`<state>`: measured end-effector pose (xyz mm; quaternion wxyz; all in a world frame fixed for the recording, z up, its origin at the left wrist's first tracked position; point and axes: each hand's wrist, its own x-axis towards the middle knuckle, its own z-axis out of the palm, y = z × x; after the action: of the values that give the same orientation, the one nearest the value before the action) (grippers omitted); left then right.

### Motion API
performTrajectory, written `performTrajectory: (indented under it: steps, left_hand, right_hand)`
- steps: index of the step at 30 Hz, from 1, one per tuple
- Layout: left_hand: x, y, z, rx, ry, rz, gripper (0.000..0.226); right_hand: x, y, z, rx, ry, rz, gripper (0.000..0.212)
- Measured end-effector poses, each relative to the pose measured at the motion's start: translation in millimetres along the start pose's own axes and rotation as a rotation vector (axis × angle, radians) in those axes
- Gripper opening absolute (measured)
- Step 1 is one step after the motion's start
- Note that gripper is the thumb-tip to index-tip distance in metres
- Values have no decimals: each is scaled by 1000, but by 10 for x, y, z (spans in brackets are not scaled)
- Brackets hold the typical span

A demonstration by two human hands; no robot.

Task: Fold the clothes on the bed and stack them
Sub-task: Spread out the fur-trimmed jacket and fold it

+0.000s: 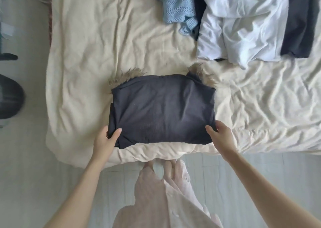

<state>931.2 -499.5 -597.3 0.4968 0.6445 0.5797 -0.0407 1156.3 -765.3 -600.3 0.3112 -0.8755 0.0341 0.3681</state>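
Folded dark garment (162, 109) between both hands' fingers (116, 132) (near corners)

Bed (83, 57) bears folded dark garment (163, 111)

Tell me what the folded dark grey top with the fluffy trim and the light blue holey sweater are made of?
The folded dark grey top looks like a soft, matte fine knit with faint ribbing. Its tan trim looks like fur, probably fake, since it is shaggy. The light blue sweater looks like chunky yarn knitted in an open, holey pattern.
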Motion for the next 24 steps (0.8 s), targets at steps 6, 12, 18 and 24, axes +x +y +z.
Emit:
performTrajectory:
  steps: [6, 12, 18, 24]
  left_hand:
    - [-126, -30, 54, 70, 36, -122, 18]
    - [-123, 378, -14, 207, -132, -118, 51]
    - [-613, 932, -642, 570, 87, 388, 64]
    - [-1114, 1060, -1512, 343, 296, 657, 55]
  right_hand:
    - [-57, 7, -32, -41, -40, 78, 12]
    - [-338, -317, -182, -189, -2, -42, 50]
    - [-989, -1186, -316, -726, 29, -698, 72]
    - [-1705, -2110, 92, -719, 92, -986, 74]
